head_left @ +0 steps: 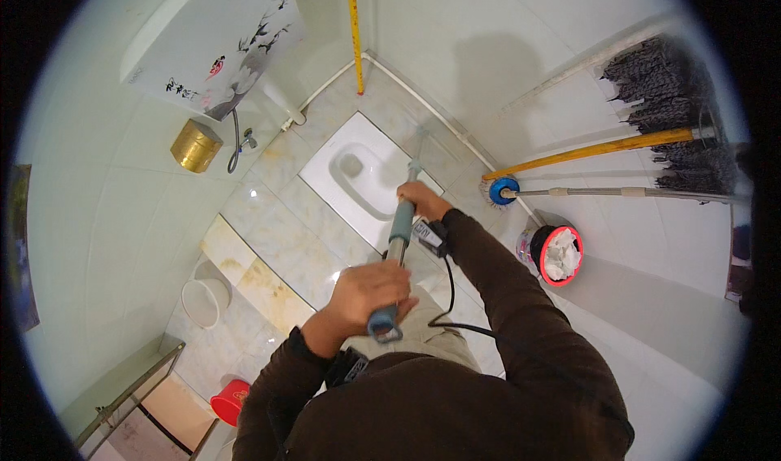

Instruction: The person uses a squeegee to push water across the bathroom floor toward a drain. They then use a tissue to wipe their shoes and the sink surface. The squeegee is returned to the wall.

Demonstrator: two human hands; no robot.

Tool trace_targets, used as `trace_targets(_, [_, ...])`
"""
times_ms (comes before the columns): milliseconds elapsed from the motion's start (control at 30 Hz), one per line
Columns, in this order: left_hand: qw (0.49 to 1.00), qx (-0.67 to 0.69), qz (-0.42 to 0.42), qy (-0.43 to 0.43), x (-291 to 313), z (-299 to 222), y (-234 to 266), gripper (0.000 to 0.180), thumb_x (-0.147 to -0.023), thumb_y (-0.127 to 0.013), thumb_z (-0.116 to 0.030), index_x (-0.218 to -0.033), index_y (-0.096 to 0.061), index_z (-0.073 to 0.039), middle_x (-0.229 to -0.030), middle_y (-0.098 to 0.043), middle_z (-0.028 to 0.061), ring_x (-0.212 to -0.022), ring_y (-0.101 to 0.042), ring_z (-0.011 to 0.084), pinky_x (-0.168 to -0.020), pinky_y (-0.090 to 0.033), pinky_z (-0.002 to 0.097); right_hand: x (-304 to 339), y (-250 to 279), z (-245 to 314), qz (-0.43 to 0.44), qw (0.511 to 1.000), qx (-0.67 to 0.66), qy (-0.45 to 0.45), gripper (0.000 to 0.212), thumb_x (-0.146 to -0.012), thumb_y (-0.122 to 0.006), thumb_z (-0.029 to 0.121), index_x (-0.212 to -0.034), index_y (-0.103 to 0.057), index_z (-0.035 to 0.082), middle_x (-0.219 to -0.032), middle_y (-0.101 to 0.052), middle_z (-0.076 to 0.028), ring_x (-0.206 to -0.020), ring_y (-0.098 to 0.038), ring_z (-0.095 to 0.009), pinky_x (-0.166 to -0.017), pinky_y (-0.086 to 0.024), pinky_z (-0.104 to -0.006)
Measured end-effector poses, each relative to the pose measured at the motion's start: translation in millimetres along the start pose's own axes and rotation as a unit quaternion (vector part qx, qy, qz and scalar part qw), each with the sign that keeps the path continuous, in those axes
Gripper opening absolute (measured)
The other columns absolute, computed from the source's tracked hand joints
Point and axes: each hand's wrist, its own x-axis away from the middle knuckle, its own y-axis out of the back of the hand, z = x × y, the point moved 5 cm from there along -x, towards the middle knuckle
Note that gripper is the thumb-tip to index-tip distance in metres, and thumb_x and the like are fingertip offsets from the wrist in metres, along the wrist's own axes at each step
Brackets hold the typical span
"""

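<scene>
A long pole [395, 248] with grey-green grips slants up from my waist toward the squat toilet. My left hand [368, 295] is wrapped round its near end, just above the hanging loop. Farther along, my right hand [424, 198] closes round the upper grip. The pole's far end reaches the tiled floor by the right rim of the white squat toilet [320, 171]; its head there is pale and blurred, so I cannot tell its kind. Small devices are strapped at both my wrists, and a black cable [452, 286] runs along my right arm.
On the right stand a wooden-handled mop [602, 148], a blue-headed brush [503, 191] and a red-rimmed bin [579, 250] with white paper. To the left are a gold canister [196, 145], a white bucket [205, 302] and a red bucket [230, 402]. A low step [252, 276] crosses the floor.
</scene>
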Motion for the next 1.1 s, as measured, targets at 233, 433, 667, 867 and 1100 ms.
trace_targets(233, [0.995,-0.019,0.018,-0.092,6.2,-73.9,26.0,0.019,-0.061,-0.07,-0.003,-0.064,-0.052,-0.008,-0.063,-0.058,0.0053,-0.059,-0.062,0.0204,-0.053,-0.053,0.0291,80.0,-95.0,24.9,0.149,0.957,0.193,0.159,0.012,-0.069,-0.061,-0.002,-0.075,-0.052,0.002,-0.069,-0.052,-0.005,-0.062,-0.053,-0.015,-0.053,-0.046,-0.0339])
trace_targets(433, [0.993,-0.016,-0.053,-0.104,20.1,-94.2,46.0,0.018,-0.063,-0.067,-0.005,-0.061,-0.05,-0.006,-0.061,-0.053,0.0056,-0.056,-0.058,0.022,-0.049,-0.047,0.0287,93.7,-120.6,32.7,0.039,0.984,-0.111,-0.133,0.011,-0.08,-0.059,0.015,-0.079,-0.054,0.005,-0.069,-0.05,-0.001,-0.063,-0.049,-0.01,-0.05,-0.041,-0.0255])
trace_targets(667, [0.991,-0.022,-0.128,-0.017,34.9,-22.5,45.2,0.016,-0.062,-0.067,-0.004,-0.065,-0.052,-0.007,-0.064,-0.054,0.0056,-0.061,-0.059,0.0254,-0.053,-0.048,0.0307,38.4,-114.5,62.0,0.065,0.958,-0.264,-0.087,0.023,-0.081,-0.058,0.024,-0.079,-0.053,0.002,-0.073,-0.057,-0.008,-0.065,-0.055,-0.016,-0.064,-0.046,-0.0275])
trace_targets(867, [0.981,-0.047,-0.183,0.035,55.3,-41.4,51.3,0.016,-0.059,-0.065,-0.002,-0.065,-0.051,-0.007,-0.061,-0.053,0.0065,-0.053,-0.054,0.024,-0.046,-0.043,0.0302,76.6,-147.9,74.0,0.213,0.867,0.232,0.385,0.032,-0.07,-0.066,-0.002,-0.096,-0.047,0.001,-0.08,-0.058,-0.01,-0.078,-0.059,-0.022,-0.072,-0.047,-0.0318])
trace_targets(1100, [0.983,-0.033,-0.18,-0.025,63.9,-103.4,77.4,0.019,-0.06,-0.07,-0.002,-0.064,-0.051,-0.006,-0.061,-0.055,0.0071,-0.054,-0.057,0.0237,-0.05,-0.047,0.0295,147.1,-193.0,68.5,0.281,0.924,0.09,0.243,0.038,-0.073,-0.067,0.007,-0.104,-0.045,0.003,-0.09,-0.056,-0.009,-0.081,-0.056,-0.018,-0.073,-0.045,-0.03])
